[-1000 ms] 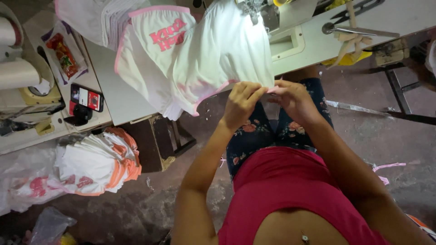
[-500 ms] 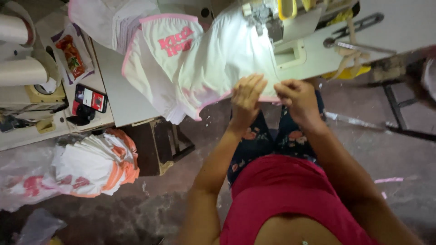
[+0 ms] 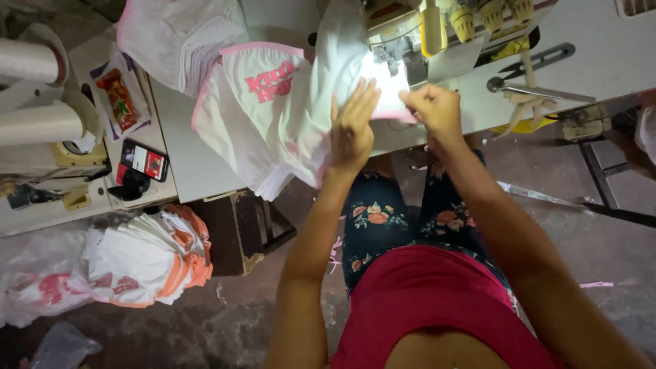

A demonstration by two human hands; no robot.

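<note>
The left hand (image 3: 352,126) lies flat with fingers spread on the white pink-trimmed garment (image 3: 273,130) draped over the sewing table (image 3: 601,61), while the right hand (image 3: 434,109) pinches its pink hem just beside the sewing machine (image 3: 410,41).

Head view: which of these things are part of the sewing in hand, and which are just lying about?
In use:
left hand
right hand
white garment with pink trim
sewing machine

Lying about:
stack of white garments
phone
snack packet
thread cones
floor bundle
</note>
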